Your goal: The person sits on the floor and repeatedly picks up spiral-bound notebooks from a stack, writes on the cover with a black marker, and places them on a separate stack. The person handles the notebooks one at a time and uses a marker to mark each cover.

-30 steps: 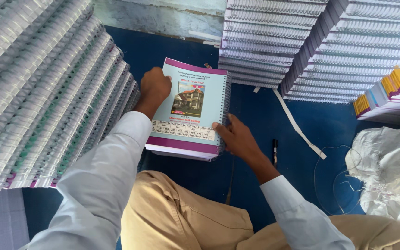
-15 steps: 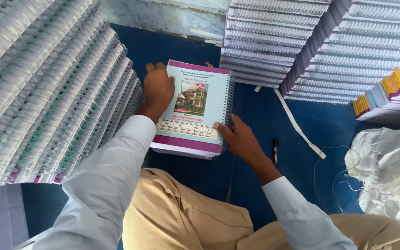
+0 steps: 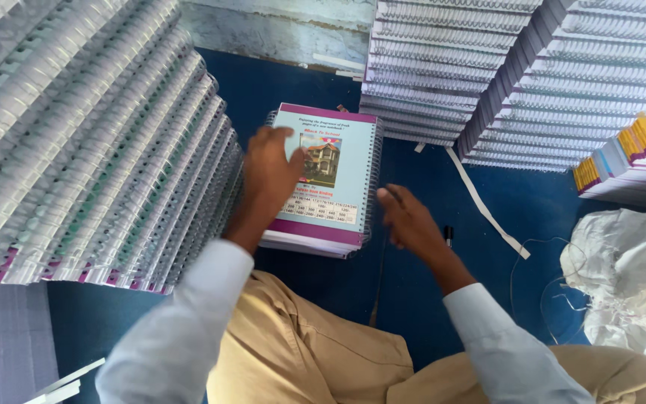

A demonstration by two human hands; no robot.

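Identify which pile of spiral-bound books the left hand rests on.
The short pile lying flat on the blue floor, house picture on top, under the left hand; the other stacks stand taller, untouched.

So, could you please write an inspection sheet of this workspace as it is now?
Surface: blue floor cover, the person sits on it.
Job's things: small stack of spiral notebooks, purple-edged cover with a house picture on top.
Clutter: white strip, dark pen, white bag.
Grippers: left hand lies flat on the top cover; right hand open beside the stack, blurred, contact unclear.
Cables: thin wire loop by the bag.
Surroundings: tall notebook piles left and at the back; coloured books at right.
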